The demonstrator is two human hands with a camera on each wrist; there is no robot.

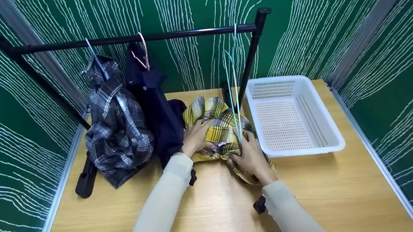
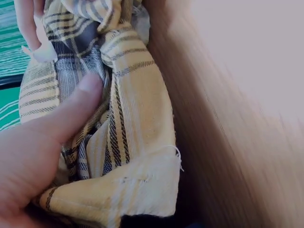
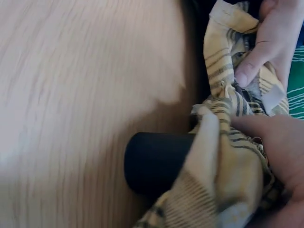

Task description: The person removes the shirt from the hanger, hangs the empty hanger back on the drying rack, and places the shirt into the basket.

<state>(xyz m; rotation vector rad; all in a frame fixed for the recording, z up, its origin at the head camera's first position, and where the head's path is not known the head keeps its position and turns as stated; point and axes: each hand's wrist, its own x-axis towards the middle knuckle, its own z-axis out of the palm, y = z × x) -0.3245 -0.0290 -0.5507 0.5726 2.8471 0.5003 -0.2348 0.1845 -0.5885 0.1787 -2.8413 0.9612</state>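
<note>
A yellow-and-black plaid shirt point(image 1: 213, 132) lies bunched on the table below the rack's right end. My left hand point(image 1: 195, 136) grips its left part, the thumb point(image 2: 85, 90) lying over the fabric in the left wrist view. My right hand point(image 1: 251, 156) holds the shirt's right side, where a thin turquoise hanger point(image 1: 234, 79) runs down into the cloth. That hanger hooks onto the rack bar; its lower end is hidden by fabric and fingers. A white tag point(image 3: 273, 99) shows on the shirt between the hands in the right wrist view.
A black clothes rack point(image 1: 183, 34) spans the back. On it hang a dark grey plaid shirt point(image 1: 117, 117) and a navy garment point(image 1: 161, 116). To the right stands a white perforated basket point(image 1: 283, 123). A black rack foot point(image 3: 154, 164) pokes from beneath the yellow shirt.
</note>
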